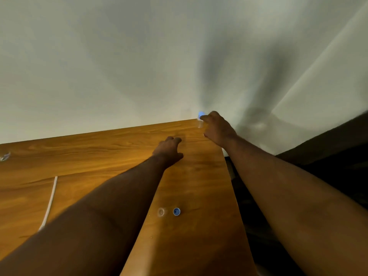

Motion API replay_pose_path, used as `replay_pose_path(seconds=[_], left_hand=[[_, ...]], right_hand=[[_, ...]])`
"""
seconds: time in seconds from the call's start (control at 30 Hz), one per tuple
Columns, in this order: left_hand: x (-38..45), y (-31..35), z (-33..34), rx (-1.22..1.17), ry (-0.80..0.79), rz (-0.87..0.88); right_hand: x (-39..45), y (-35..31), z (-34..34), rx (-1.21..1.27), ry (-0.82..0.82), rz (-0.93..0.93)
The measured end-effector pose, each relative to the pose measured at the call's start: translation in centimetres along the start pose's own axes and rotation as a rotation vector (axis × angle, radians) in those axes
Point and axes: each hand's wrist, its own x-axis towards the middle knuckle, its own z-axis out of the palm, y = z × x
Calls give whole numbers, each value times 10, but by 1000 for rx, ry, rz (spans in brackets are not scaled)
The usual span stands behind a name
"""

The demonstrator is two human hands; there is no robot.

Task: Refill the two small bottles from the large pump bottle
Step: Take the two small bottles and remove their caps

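Head view: right hand (216, 127) apparently pinching small bottle (200, 120) at table (99, 156) far edge.

No legible text, label, brand, number or sign is shown on any surface in the head view.
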Motion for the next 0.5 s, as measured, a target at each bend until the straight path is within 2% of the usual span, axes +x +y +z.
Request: replay_pose_path(seconds=[0.23, 0.3, 0.5], left_hand=[[42, -2, 30, 12, -116, -67], [46, -3, 33, 43, -93, -66], [40, 3, 26, -12, -2, -85]], right_hand=[[48, 13, 24, -94, -59, -69], [56, 17, 29, -71, -79, -69], [57, 16, 36, -32, -1, -129]])
